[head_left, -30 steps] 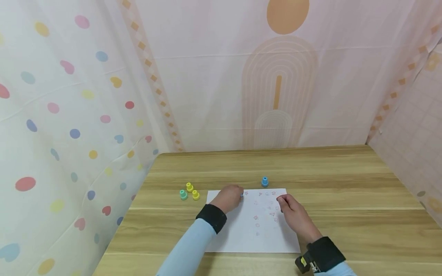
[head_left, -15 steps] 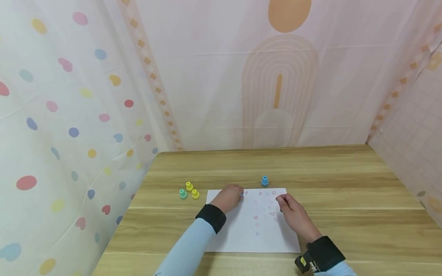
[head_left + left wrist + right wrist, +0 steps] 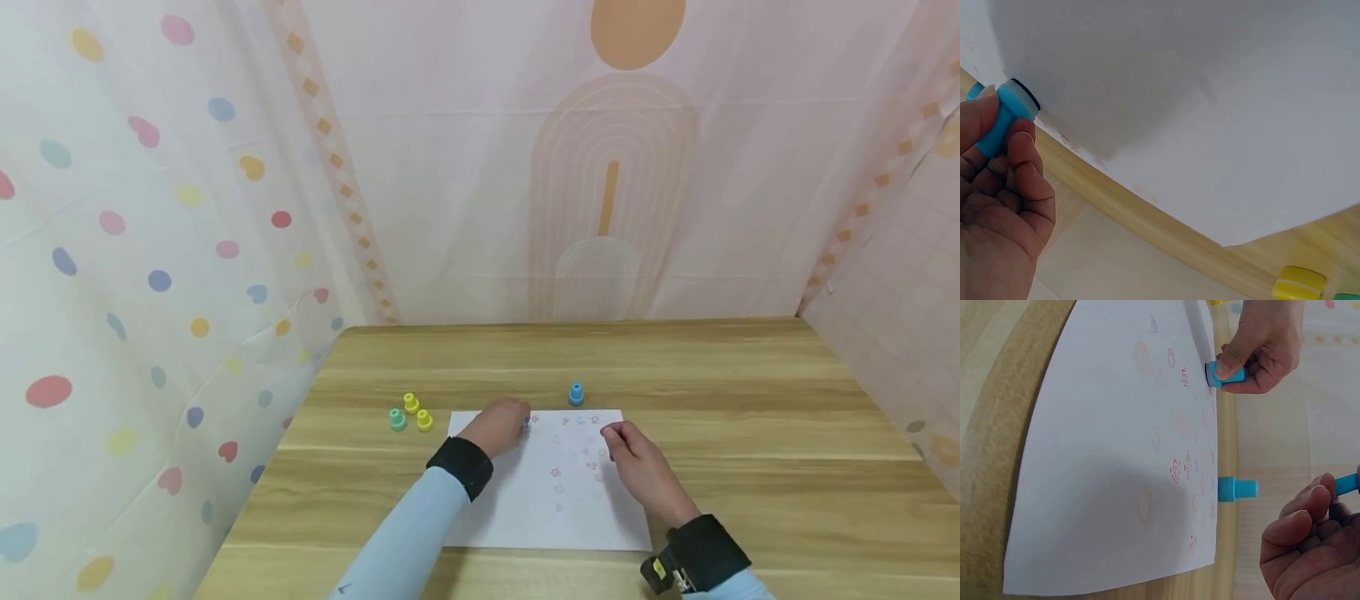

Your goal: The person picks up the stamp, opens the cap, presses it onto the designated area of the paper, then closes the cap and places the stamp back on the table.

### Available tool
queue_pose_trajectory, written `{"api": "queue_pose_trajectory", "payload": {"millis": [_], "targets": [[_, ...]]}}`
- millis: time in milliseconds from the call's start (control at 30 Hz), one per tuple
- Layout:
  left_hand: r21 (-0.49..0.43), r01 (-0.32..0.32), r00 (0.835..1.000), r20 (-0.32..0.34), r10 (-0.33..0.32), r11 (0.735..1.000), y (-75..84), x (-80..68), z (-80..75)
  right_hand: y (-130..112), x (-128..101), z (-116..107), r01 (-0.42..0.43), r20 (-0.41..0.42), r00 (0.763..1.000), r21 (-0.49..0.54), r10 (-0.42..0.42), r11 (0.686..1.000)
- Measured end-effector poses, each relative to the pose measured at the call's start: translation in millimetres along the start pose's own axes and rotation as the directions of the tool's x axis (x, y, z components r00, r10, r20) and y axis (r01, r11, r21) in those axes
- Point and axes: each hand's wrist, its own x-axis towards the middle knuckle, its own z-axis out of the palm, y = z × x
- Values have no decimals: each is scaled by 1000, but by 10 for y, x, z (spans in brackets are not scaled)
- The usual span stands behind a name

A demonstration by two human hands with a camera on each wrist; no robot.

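**Stamp held at sheet's far edge**

At far left, a dotted curtain [image 3: 150, 250] is hung beside the bench [image 3: 750, 417]. On the bench left of the sheet, three small stamps are clustered: a green stamp [image 3: 397, 419] and two yellow stamps [image 3: 417, 412], close together, the nearer yellow one just beside the green. One yellow stamp is also seen at the lower edge of the left wrist view.

The left hand [image 3: 501, 427] is set over the far left corner of the white sheet [image 3: 525, 517]. A blue stamp [image 3: 1007, 119] is pinched between its thumb and curled fingers; the stamp's dark-rimmed face is turned toward the paper, right at the sheet's edge. Whether the face is touching the paper cannot be told.

The sheet is laid flat near the bench's front edge, with faint red and blue prints scattered over its right half.

Just beyond the sheet's far edge, a second blue stamp [image 3: 576, 394] is stood upright on the bench, held by no hand.

The right hand [image 3: 637, 467] is rested on the sheet's right part, fingers curled. A small blue piece [image 3: 1347, 484] is gripped in its fingertips; what it is cannot be told.
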Motion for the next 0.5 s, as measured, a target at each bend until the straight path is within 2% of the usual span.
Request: {"api": "queue_pose_trajectory", "payload": {"millis": [500], "targets": [[12, -21, 1000, 16, 21, 1000, -26, 17, 4, 32, -17, -24, 8, -12, 1000, -11, -8, 1000]]}}
